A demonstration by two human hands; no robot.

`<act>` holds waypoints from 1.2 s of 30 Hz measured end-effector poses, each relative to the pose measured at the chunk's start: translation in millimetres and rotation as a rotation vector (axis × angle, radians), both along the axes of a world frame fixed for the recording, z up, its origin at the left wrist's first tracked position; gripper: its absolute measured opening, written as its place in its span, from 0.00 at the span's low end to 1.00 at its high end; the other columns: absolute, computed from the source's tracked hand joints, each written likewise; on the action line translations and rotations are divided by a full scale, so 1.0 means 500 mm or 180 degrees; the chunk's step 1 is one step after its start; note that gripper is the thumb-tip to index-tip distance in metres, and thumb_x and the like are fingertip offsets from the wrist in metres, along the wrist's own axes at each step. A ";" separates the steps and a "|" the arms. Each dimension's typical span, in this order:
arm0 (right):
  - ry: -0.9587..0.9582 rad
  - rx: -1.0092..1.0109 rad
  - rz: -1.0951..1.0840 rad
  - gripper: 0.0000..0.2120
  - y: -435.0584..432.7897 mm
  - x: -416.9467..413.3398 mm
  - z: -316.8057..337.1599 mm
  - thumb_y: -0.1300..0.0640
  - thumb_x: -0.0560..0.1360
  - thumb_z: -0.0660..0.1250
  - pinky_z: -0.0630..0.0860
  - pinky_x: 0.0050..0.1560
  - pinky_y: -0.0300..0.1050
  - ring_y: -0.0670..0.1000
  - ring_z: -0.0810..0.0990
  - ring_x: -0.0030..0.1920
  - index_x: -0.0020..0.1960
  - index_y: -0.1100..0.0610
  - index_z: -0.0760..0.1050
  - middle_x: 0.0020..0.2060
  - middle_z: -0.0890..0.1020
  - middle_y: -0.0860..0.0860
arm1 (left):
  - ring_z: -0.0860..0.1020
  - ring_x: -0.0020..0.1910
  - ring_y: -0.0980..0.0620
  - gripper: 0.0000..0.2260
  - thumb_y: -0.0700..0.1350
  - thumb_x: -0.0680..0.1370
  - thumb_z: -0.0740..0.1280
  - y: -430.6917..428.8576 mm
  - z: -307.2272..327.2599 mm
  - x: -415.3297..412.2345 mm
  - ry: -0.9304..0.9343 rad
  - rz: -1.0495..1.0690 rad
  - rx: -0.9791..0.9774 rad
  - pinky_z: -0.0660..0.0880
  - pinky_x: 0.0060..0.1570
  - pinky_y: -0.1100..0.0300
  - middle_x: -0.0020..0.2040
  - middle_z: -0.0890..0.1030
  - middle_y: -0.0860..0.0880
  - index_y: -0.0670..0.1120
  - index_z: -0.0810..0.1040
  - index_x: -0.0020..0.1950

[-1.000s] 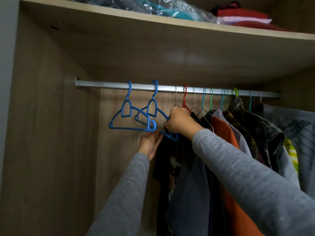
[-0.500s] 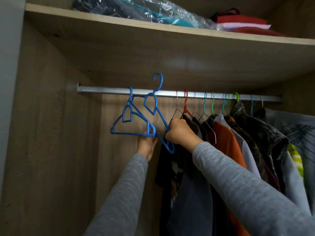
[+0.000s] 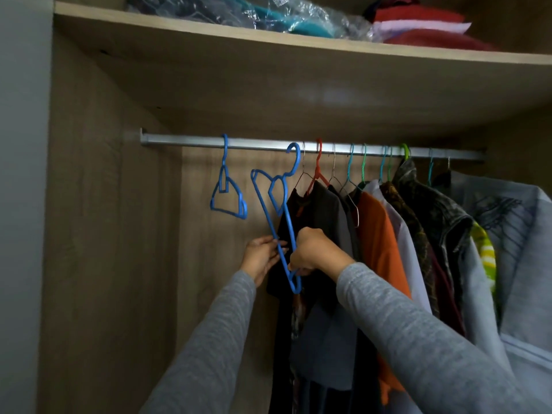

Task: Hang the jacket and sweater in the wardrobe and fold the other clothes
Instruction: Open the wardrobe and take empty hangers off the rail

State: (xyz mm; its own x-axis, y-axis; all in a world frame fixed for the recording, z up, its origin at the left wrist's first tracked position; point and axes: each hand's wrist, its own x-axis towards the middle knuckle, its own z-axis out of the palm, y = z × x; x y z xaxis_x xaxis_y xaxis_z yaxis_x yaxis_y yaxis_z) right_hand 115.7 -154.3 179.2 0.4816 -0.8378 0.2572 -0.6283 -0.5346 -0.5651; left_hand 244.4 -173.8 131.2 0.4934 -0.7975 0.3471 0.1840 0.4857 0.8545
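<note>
Under the rail (image 3: pixel 185 143), the right hand (image 3: pixel 310 255) grips the hanger (image 3: pixel 269 219) low down; the left hand (image 3: pixel 262 256) touches it, fingers straight. It's blue, steeply tilted (hook up).

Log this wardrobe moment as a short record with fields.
left hand: touches the tilted blue hanger on its bar
right hand: grips that hanger's lower end
second blue hanger: hangs empty on the rail, left of the clothes
clothes: a row on hangers along the rail's right part
shelf: bagged and folded textiles on top
</note>
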 end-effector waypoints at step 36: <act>-0.1859 0.0846 0.0775 0.10 0.456 -0.528 -0.269 0.55 0.82 0.55 0.78 0.51 0.57 0.55 0.78 0.42 0.43 0.57 0.66 0.46 0.78 0.59 | 0.78 0.31 0.56 0.05 0.33 0.79 0.60 0.643 -0.251 -0.591 -0.1061 0.0796 0.1437 0.75 0.31 0.65 0.39 0.77 0.46 0.43 0.70 0.49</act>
State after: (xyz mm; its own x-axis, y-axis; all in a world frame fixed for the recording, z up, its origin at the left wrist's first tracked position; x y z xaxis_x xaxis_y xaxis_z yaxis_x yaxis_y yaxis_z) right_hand -148.1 73.7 44.8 0.5091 -0.7939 0.3325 -0.0603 -0.4182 -0.9063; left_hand -51.2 147.9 5.6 0.6077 -0.7758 0.1699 -0.2013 0.0565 0.9779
